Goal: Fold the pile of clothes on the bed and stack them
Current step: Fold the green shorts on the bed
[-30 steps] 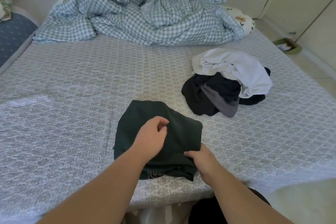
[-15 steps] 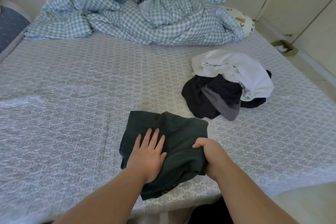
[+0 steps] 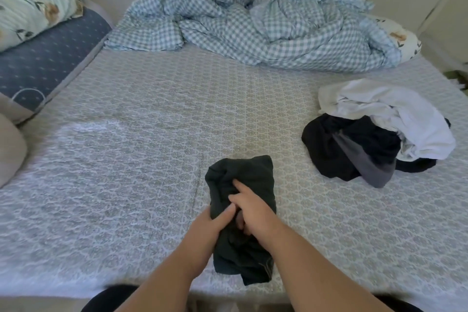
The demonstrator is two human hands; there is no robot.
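Both hands, left (image 3: 210,225) and right (image 3: 253,213), grip the dark green garment (image 3: 250,172) on the bed (image 3: 152,134).

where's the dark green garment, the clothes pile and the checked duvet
dark green garment (image 3: 255,172), head view, its far flat part
clothes pile (image 3: 417,121), head view, white top layer
checked duvet (image 3: 253,33), head view, middle folds
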